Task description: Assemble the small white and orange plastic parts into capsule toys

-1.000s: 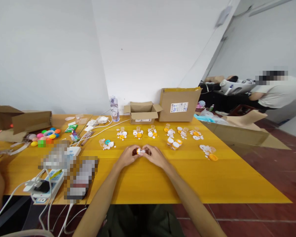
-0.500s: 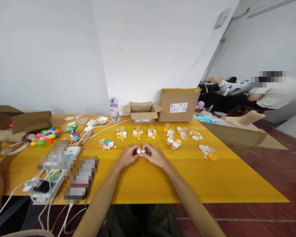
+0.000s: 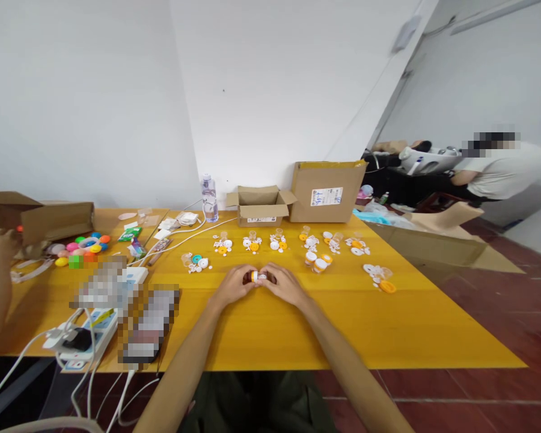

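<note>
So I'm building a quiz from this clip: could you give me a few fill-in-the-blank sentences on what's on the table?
1. The left hand and right hand together hold a small orange-and-white plastic part over the ____ wooden table.
2. The clear plastic water bottle stands ____ of the small open cardboard box.
3. The larger cardboard box bears a white ____.

Missing words: yellow; left; label
</note>
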{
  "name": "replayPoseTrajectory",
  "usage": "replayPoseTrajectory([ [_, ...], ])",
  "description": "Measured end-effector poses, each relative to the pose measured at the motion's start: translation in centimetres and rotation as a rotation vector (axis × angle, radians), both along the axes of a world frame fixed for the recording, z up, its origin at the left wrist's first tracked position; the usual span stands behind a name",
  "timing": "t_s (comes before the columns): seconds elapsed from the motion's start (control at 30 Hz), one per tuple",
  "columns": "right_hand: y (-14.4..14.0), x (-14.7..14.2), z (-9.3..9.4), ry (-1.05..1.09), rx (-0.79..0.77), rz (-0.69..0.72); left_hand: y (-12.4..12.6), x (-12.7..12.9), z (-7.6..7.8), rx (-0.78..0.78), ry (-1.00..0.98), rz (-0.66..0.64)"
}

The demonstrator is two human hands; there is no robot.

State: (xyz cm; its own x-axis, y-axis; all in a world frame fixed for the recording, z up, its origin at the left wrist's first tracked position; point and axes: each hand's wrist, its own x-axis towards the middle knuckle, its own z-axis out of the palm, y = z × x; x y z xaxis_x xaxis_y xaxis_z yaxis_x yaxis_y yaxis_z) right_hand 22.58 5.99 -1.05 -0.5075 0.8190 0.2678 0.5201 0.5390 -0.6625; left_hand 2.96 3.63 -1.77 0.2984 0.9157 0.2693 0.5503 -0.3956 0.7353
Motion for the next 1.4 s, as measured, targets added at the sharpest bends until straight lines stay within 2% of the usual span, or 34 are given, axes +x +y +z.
replayPoseTrajectory([
  [0.2,0.3,0.2,0.0,0.037,-0.055,0.043,0.1,0.0,0.3,-0.018,-0.145,-0.013],
  [0.4,0.4,0.5,0.1,0.041,-0.099,0.106,0.4,-0.2,0.4,-0.112,-0.252,-0.016],
  [0.6,0.5,-0.1,-0.8,0.033,-0.078,0.004,0.6,-0.2,0.3,-0.137,-0.370,-0.011],
  [0.73,0.0,-0.3,-1.3,0.023,0.016,-0.015,0.6,0.0,0.2,-0.118,-0.389,-0.007],
  [0.9,-0.9,-0.4,-1.1,-0.028,0.204,0.086,0.6,0.3,0.0,-0.187,-0.444,-0.041],
  [1.03,-1.1,-0.7,-0.8,-0.030,0.224,0.139,0.5,0.4,0.1,-0.218,-0.431,-0.033],
  [1.13,-0.8,-0.6,-0.9,0.019,0.206,0.069,0.4,0.4,0.2,-0.223,-0.403,-0.019],
  [1.27,-0.2,0.6,-1.9,0.058,0.295,-0.151,0.5,0.2,0.0,-0.185,-0.399,0.024],
  [1.4,0.3,2.6,-3.4,-0.028,0.351,-0.309,0.7,0.2,-0.5,-0.150,-0.366,0.039],
])
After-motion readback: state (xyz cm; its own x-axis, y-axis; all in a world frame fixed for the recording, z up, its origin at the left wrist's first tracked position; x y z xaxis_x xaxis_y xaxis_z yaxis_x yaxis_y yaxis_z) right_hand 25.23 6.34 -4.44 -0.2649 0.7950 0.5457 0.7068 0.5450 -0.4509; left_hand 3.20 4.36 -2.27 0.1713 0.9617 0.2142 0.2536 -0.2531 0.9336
